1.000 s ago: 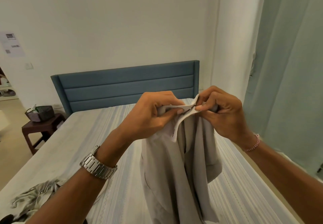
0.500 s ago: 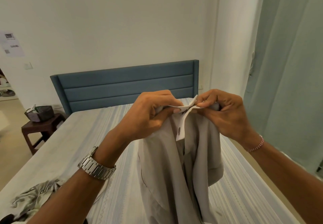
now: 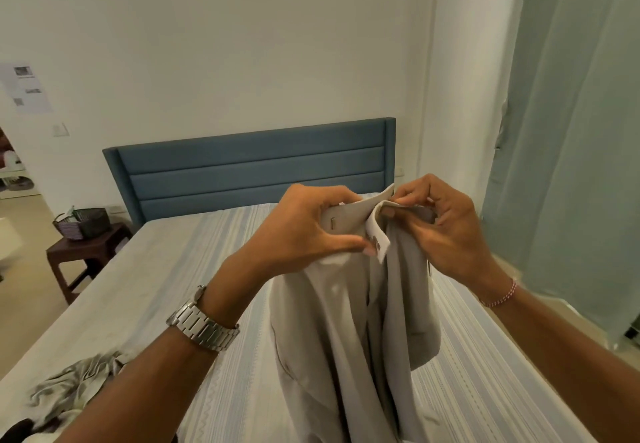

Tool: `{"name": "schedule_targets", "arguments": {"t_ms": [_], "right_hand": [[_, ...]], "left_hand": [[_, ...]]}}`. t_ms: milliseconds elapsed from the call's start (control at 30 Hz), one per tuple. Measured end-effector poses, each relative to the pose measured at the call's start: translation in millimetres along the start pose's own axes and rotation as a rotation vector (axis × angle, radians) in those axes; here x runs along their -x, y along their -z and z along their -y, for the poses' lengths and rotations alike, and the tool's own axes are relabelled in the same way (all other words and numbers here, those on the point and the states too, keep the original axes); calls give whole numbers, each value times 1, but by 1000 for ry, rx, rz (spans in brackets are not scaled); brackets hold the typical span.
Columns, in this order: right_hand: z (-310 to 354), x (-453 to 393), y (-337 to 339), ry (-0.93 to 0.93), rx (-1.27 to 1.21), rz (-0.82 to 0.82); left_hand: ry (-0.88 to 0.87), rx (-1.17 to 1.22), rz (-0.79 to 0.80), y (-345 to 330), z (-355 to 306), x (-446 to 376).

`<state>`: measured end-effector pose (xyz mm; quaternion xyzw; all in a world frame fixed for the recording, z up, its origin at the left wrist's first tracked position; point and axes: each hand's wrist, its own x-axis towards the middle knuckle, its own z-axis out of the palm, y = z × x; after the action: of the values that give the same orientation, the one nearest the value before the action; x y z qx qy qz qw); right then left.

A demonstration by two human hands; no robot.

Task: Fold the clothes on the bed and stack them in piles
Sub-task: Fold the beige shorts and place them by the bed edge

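Observation:
A light grey shirt [image 3: 343,338] hangs in the air over the striped bed [image 3: 194,269], held up by its collar. My left hand [image 3: 304,228] grips the left side of the collar, thumb across the front near a buttonhole. My right hand [image 3: 440,224] pinches the right collar end, which shows a white inner band with a button. The shirt's lower part runs out of the bottom of the frame. A crumpled grey garment [image 3: 72,383] lies on the bed at the lower left.
A blue padded headboard [image 3: 256,165] stands against the white wall. A dark stool [image 3: 86,252] with a basket [image 3: 83,223] sits left of the bed. A pale green curtain [image 3: 571,131] hangs along the right side.
Both hands have spread the collar ends a little and turned them, so the buttonhole and the white band with its button now face me. The shirt hangs much as before.

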<state>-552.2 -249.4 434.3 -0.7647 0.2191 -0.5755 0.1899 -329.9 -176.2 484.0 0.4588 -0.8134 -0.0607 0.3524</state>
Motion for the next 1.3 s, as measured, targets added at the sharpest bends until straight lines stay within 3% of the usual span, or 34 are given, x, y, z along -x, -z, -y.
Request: {"name": "schedule_targets", "arguments": {"t_ms": [167,333,700,900,1033,1167,1300], "right_hand": [[3,7,-7,16,112,13],[12,15,-10,202,244,117],[16,28,2,65,-142,305],[16,31,0,49,-210,292],[19,34,-1,-19,-268,246],[23,35,0,-13,-234,267],[23,34,0,36,-117,258]], "left_hand": [[19,-117,-82,-12,-1,-1],[50,-82,-70,-18,0,0],[87,-30,-65,-14,-6,5],[168,173,143,-7,-7,11],[131,315,279,3,-9,21],[187,217,301,7,-17,24],[204,55,219,2,-23,25]]}}
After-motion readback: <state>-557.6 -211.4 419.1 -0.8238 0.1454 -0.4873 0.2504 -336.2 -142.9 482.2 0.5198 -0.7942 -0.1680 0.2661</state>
